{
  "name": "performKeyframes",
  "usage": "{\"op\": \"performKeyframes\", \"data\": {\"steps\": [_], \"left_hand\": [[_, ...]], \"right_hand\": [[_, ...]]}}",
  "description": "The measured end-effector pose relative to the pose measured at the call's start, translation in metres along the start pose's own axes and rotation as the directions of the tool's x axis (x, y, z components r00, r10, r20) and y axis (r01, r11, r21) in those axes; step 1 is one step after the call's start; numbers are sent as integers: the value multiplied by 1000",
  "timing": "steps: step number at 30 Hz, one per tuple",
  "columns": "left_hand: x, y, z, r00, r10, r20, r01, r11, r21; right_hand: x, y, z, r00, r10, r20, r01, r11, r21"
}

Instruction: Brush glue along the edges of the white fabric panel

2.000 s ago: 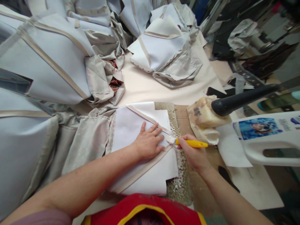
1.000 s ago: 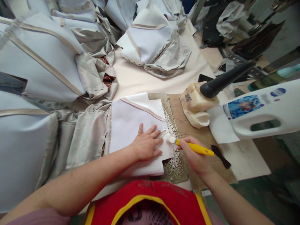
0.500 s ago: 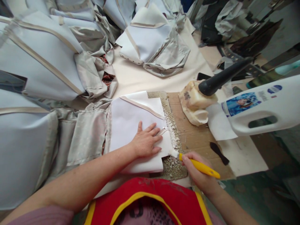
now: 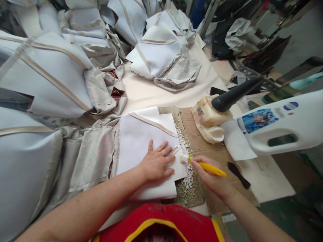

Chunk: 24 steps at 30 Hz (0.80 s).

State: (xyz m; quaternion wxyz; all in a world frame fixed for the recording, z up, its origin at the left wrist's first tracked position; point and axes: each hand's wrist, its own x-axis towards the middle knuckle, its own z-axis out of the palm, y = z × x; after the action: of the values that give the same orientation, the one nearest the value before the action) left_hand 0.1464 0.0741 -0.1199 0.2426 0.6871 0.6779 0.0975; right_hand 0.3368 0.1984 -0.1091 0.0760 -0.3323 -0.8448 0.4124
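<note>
My left hand (image 4: 158, 160) lies flat with spread fingers on a white panel (image 4: 141, 143) that has a beige strip across it. Grey lining fabric (image 4: 97, 146) joins the panel on its left. Wrapped round the yellow handle of a brush (image 4: 210, 169) are the fingers of my right hand (image 4: 208, 174). The brush's whitish bristles touch the panel's right edge. Under that edge is a board (image 4: 190, 188) crusted with white, lumpy residue.
Right of the board lies cardboard (image 4: 202, 144), bearing a cut-open plastic container (image 4: 208, 116) with a black handle in it. A large white jug (image 4: 282, 126) and a dark flat tool (image 4: 238, 174) are further right. More white panelled pieces (image 4: 161, 53) are piled at the back and left.
My right hand has moved the brush up along the panel's right edge, away from its lower corner. My left hand stays flat on the panel. The whole view has shifted slightly.
</note>
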Motion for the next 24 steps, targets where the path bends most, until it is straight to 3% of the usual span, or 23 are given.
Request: {"op": "performKeyframes", "data": {"steps": [13,18,24], "left_hand": [[-2,-5,-2,1000,-6,20,7,997,-79],[-4,-6,-7,999,-12,50,18,993,-120],[-3,-7,-11,997,-18,69,28,988,-152]], "right_hand": [[63,1,3,1000,-15,11,14,994,109],[94,6,13,999,-35,-17,37,987,157],[142,5,22,991,42,-128,-16,980,197]]}}
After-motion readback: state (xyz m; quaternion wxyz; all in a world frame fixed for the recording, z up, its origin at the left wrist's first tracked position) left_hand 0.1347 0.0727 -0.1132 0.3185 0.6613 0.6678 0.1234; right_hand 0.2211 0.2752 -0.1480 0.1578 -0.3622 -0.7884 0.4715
